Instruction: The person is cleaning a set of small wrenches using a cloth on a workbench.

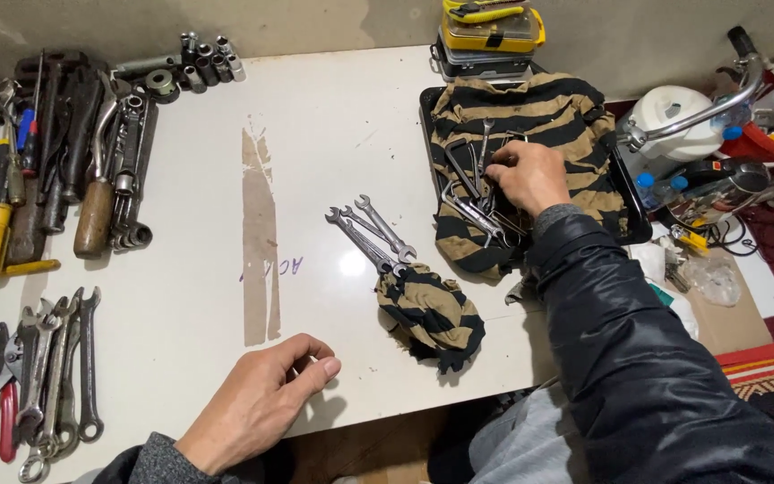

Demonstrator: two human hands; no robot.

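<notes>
White tabletop [333,116] against a grey wall, tools laid out along its left edge. Right hand [526,175] reaches into a black tray [425,108] lined with striped cloth [548,108], fingers closed around small spanners [472,211] heaped there — which one it grips I cannot tell. Left hand [262,399] rests on the table, fingers loosely curled, holding nothing. Three wrenches [374,235] already lie mid-table beside a bundled rag [432,314] — by the look of it the sorting is only begun, with most pieces still in the tray.

Small steel wrenches [477,193] lie jumbled on a black-and-tan striped cloth [557,112].
</notes>
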